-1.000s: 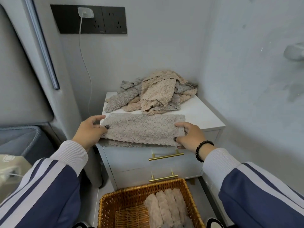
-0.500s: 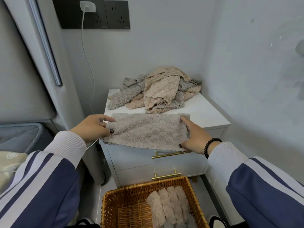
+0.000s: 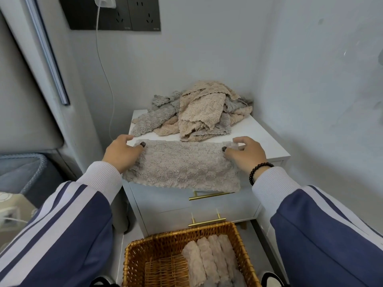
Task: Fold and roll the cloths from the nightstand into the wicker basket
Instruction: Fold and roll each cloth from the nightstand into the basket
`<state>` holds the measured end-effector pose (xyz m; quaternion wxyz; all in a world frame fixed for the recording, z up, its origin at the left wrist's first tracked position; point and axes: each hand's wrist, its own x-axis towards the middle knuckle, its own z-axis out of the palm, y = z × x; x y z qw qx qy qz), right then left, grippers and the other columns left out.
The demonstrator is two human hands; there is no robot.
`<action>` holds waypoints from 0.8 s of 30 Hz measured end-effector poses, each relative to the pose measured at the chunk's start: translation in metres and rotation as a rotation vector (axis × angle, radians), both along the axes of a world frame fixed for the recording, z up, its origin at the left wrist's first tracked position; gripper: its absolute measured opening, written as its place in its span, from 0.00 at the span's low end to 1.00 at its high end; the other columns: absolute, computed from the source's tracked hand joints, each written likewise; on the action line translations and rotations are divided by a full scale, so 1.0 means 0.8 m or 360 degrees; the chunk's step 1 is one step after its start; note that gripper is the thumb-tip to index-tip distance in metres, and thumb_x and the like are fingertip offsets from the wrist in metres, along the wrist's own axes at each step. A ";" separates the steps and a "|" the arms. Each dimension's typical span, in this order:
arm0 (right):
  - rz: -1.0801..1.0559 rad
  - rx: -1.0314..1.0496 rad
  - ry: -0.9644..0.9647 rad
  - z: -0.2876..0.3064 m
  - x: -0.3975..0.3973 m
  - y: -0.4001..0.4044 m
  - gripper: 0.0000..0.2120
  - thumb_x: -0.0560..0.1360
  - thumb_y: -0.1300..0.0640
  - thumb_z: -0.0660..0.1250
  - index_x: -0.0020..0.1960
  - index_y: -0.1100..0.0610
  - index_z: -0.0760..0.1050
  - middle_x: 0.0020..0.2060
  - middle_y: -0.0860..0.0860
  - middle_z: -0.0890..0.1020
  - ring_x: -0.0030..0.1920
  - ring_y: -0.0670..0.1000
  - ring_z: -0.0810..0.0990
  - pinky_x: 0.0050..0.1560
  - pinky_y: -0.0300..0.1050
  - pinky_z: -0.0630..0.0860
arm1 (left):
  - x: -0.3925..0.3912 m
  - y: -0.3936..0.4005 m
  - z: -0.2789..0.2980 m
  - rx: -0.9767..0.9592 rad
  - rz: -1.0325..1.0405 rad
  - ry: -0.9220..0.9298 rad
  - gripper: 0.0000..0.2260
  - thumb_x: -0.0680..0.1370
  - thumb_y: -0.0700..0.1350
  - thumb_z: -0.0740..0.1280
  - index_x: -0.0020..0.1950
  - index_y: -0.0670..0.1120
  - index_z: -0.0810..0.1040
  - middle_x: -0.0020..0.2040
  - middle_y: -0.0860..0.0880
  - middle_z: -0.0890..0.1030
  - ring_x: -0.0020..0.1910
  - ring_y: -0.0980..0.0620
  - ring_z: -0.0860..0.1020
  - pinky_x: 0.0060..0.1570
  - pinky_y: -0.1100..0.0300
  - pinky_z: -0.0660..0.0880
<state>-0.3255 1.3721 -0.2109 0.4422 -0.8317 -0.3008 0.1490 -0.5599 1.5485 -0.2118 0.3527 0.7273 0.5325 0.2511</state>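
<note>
A beige fluffy cloth lies folded in a long strip across the front of the white nightstand, its lower edge hanging over the top drawer. My left hand pinches its upper left corner, thumb on top. My right hand pinches the upper right corner the same way. Behind the strip sits a loose pile of grey and beige cloths. On the floor below stands the wicker basket, with several rolled cloths lined up in its right half.
A wall closes in on the right and behind the nightstand. A white charger cable hangs from a black socket panel down the left side. A padded headboard and bed stand at the left. Two gold drawer handles face the basket.
Both hands have shifted from the strip's side ends up to its far corners, pinching them. The cloth has slid forward a little, hanging further over the drawer front.
</note>
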 end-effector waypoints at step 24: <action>-0.0224 -0.0399 -0.0051 -0.002 0.027 0.021 0.18 0.67 0.49 0.77 0.36 0.59 0.71 0.35 0.52 0.74 0.41 0.52 0.75 0.36 0.41 0.69 | 0.016 -0.019 -0.011 0.0350 0.0054 -0.0013 0.06 0.75 0.42 0.71 0.50 0.44 0.78 0.45 0.48 0.77 0.45 0.48 0.74 0.49 0.59 0.70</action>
